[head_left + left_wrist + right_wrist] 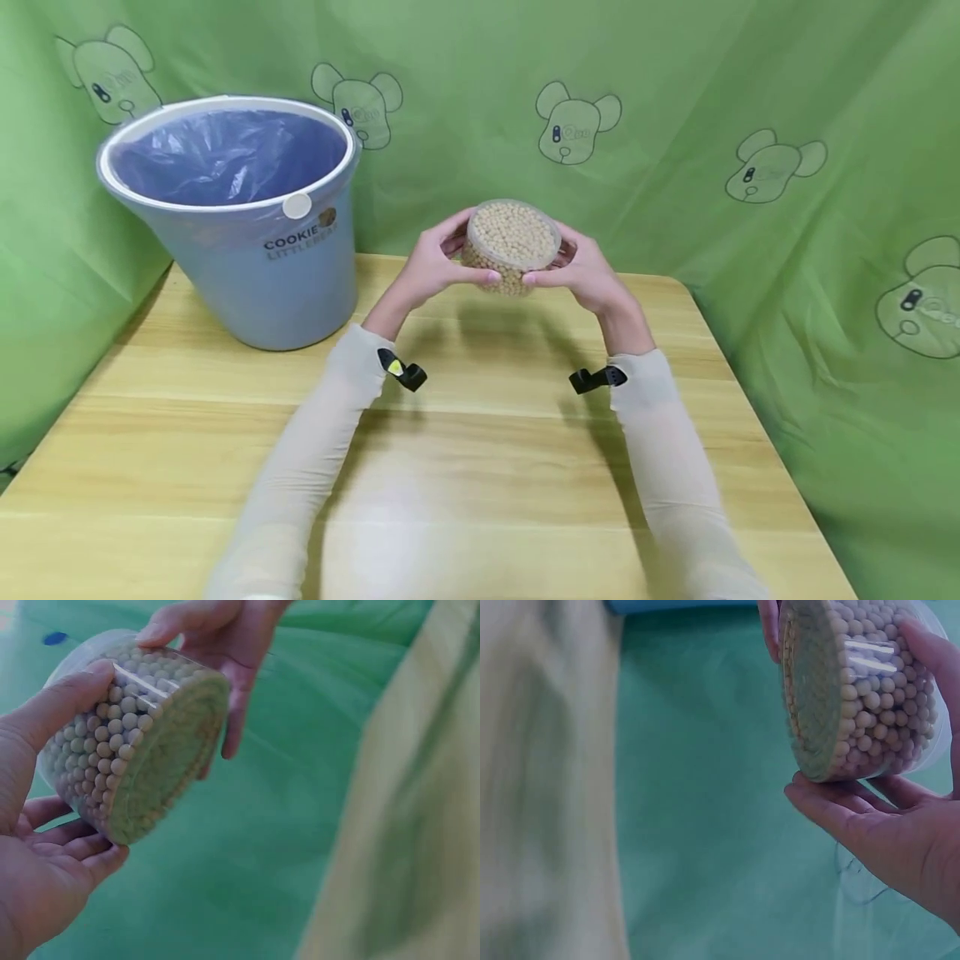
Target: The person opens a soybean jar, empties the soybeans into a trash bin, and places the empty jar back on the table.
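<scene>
A round clear plastic tub full of small beige balls is held up above the far part of the table. My left hand grips its left side, thumb on the near wall and fingers around the back. From the other side my right hand grips it the same way. In the left wrist view the tub shows its flat base, and the left thumb presses the wall. The right wrist view has the right fingers under the tub's side.
A blue bucket with a white rim and a plastic liner bag stands at the table's back left. The wooden table ends just beyond the hands. Green curtains printed with bear faces hang behind and along both sides.
</scene>
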Demonstrator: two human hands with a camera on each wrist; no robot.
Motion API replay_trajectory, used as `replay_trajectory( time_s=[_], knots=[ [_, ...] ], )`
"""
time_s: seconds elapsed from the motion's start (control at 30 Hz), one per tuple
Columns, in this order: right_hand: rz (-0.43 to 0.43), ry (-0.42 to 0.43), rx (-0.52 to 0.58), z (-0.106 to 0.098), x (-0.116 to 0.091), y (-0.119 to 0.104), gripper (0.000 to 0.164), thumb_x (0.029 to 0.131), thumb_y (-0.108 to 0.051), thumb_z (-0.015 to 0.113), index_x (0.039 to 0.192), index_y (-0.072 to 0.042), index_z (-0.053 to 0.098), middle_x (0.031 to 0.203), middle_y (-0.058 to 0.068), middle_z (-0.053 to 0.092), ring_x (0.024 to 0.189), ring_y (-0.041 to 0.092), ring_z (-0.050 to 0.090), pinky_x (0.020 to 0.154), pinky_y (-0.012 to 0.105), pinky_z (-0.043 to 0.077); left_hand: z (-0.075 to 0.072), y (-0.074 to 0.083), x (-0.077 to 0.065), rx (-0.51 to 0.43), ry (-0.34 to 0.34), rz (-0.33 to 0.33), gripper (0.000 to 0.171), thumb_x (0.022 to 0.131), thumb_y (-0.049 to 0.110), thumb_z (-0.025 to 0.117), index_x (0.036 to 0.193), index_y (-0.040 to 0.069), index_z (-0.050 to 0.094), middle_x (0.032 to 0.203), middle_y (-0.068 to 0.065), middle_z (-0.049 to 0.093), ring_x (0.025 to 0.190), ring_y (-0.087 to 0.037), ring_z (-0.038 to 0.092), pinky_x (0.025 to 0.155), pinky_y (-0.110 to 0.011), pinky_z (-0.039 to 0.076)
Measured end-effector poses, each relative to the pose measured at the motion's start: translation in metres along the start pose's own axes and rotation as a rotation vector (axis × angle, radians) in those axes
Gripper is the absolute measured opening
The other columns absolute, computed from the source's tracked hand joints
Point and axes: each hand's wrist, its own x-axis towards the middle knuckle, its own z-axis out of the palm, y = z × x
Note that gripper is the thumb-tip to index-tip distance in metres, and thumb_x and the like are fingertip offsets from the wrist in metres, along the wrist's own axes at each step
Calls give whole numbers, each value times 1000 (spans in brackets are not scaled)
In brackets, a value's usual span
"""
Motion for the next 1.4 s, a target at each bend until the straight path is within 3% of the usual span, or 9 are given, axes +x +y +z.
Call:
replay_trajectory(
  time_s=[0.27, 0.5, 0.73, 0.87, 1.0, 1.23, 1.4],
  knots=[
    [-54, 20, 37, 22, 10, -15, 86, 70, 17, 80, 148, -1, 49, 134, 11, 62, 116, 21, 64, 97, 26, 56, -20, 27, -11, 48, 42, 59, 94, 70, 0, 90, 152, 9, 46, 152, -11, 54, 137, -24, 55, 116, -32, 42],
    [-75, 53, 67, 32, 19, -18, 87, 69, 17, 79, 148, -1, 48, 135, 14, 62, 116, 20, 65, 101, 27, 54, -28, 25, -14, 33, 111, 103, 96, 67, -3, 90, 152, 8, 46, 150, -13, 55, 137, -24, 55, 116, -33, 42],
    [-186, 25, 53, 40, 19, -15, 95, 67, 17, 81, 152, -1, 43, 147, 17, 52, 131, 24, 56, 113, 29, 45, -25, 24, -17, 28, 170, 130, 98, 65, -7, 91, 151, 7, 46, 151, -14, 54, 138, -23, 55, 116, -31, 43],
    [-234, 10, -16, 48, 17, -12, 114, 59, 16, 87, 157, -10, 35, 155, 12, 42, 142, 26, 45, 120, 36, 37, -19, 36, -21, 65, 174, 160, 94, 65, -9, 90, 149, 1, 48, 148, -17, 56, 137, -25, 56, 115, -32, 44],
    [-225, 50, -31, 54, 16, -6, 120, 54, 16, 90, 156, -16, 33, 154, 9, 43, 140, 26, 45, 120, 43, 37, -11, 47, -27, 99, 156, 169, 94, 65, -6, 91, 148, -1, 48, 149, -18, 55, 139, -24, 54, 117, -32, 41],
    [-240, 105, -16, 55, 20, 4, 116, 54, 15, 90, 153, -15, 37, 150, 11, 47, 136, 27, 49, 118, 45, 38, -13, 23, -19, 126, 135, 152, 95, 70, 0, 91, 152, 7, 45, 154, -11, 51, 144, -18, 48, 119, -30, 38],
    [-261, 83, -61, 52, 22, 8, 114, 54, 12, 90, 152, -13, 38, 147, 12, 50, 133, 27, 52, 116, 44, 41, -19, 20, -16, 193, 92, 132, 98, 73, 8, 91, 156, 10, 39, 158, -7, 48, 146, -15, 45, 121, -30, 35]
  ],
)
